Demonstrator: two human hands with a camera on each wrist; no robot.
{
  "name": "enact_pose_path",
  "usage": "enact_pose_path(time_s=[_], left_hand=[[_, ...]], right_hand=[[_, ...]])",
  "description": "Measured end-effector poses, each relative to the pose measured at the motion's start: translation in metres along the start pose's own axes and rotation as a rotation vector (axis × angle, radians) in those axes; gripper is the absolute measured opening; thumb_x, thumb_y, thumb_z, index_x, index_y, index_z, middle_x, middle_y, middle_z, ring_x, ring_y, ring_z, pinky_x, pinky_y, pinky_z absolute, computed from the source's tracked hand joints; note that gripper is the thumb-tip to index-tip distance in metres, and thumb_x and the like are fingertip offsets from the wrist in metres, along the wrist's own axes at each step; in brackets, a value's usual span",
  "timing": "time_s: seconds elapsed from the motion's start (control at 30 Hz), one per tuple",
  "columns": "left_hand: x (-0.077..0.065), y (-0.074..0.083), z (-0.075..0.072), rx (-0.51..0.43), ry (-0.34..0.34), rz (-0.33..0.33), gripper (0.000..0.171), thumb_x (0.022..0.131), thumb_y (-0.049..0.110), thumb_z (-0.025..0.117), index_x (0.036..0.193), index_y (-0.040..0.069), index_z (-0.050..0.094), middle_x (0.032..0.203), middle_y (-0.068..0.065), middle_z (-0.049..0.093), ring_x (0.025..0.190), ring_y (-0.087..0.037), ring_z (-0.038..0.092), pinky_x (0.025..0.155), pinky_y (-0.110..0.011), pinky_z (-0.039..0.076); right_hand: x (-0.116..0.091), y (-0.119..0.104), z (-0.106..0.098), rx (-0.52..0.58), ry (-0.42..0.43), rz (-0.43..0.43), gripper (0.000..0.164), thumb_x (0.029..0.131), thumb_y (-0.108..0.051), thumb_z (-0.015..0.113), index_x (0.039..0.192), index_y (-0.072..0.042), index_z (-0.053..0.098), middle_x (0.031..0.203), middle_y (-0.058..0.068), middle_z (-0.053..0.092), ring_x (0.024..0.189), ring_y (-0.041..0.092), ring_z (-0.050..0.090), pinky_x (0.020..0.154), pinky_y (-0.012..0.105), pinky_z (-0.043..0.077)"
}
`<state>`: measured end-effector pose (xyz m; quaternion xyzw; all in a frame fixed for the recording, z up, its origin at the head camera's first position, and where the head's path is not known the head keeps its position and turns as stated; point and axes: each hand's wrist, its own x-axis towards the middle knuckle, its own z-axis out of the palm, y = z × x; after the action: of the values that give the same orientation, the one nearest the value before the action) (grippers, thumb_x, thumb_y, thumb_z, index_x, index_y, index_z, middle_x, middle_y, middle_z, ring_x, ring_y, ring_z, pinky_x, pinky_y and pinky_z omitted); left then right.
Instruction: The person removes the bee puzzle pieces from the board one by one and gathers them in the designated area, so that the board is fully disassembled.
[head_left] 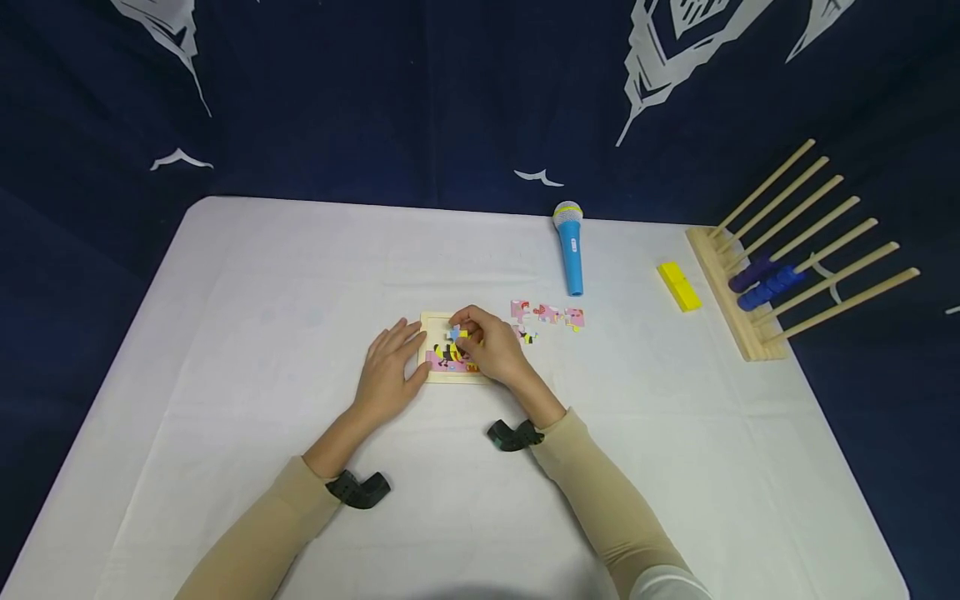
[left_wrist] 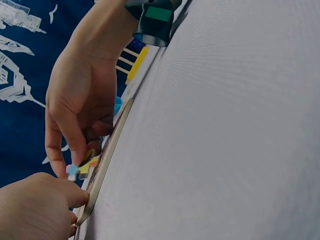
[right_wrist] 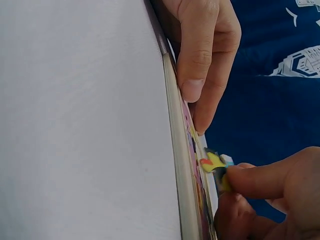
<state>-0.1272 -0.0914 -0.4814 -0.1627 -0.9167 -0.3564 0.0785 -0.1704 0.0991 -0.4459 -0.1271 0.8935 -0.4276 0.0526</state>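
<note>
Left hand (head_left: 390,372), fingers loosely straight, rests against the frame (head_left: 453,378). Right hand (head_left: 491,346) pinches a piece (head_left: 454,333) right above it (thumb and fingertips), loose pieces (head_left: 547,314) just right of the grip. Probably best: brace the frame, match tabs, press flat.

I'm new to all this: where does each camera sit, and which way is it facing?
Head: worn on the head, facing forward and down over the white table; the left hand, right hand and both sleeves show.
Left wrist: worn there, seeing the wooden frame nearly edge-on; part of the left hand shows, the right hand beyond.
Right wrist: worn there, also seeing the frame nearly edge-on; part of the right hand shows, the left beyond.
Shared: both wrist views show the puzzle piece pinched in the right hand.
</note>
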Motion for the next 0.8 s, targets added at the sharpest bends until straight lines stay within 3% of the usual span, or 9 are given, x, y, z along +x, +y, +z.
enact_pose_path(time_s=[0.2,0.33,0.5,0.8], left_hand=[[0.0,0.001,-0.001,0.003,0.0,0.0,0.049,0.088,0.016,0.068,0.13,-0.008,0.057,0.145,-0.02,0.05,0.143,-0.037,0.035,0.119,-0.054,0.021],[0.0,0.0,0.0,0.011,-0.001,0.003,0.049,0.088,0.016,0.068,0.129,-0.008,0.058,0.145,-0.02,0.05,0.142,-0.037,0.035,0.119,-0.054,0.022],[-0.001,0.001,0.002,0.0,-0.001,0.004,0.049,0.089,0.016,0.067,0.13,-0.008,0.057,0.145,-0.019,0.05,0.143,-0.036,0.035,0.12,-0.053,0.021],[-0.001,0.001,0.003,-0.004,-0.005,-0.002,0.048,0.089,0.015,0.066,0.131,-0.008,0.056,0.146,-0.019,0.049,0.144,-0.036,0.033,0.12,-0.052,0.019]], right_hand=[[0.001,-0.007,-0.015,0.197,0.014,-0.007,0.023,0.091,-0.001,0.063,0.113,-0.008,0.065,0.092,0.01,0.062,0.068,0.016,0.049,0.058,0.023,0.041],[-0.001,-0.009,-0.034,0.259,0.048,0.005,0.026,0.091,0.001,0.062,0.115,-0.005,0.064,0.095,0.011,0.059,0.074,0.018,0.051,0.06,0.021,0.043],[-0.008,0.003,-0.06,0.264,0.084,0.063,0.027,0.09,0.002,0.062,0.117,-0.004,0.064,0.095,0.011,0.058,0.075,0.02,0.051,0.059,0.02,0.042],[-0.029,0.052,-0.107,0.207,0.175,0.219,0.027,0.093,-0.001,0.059,0.12,0.004,0.059,0.09,0.011,0.059,0.072,0.017,0.055,0.06,0.022,0.047]])
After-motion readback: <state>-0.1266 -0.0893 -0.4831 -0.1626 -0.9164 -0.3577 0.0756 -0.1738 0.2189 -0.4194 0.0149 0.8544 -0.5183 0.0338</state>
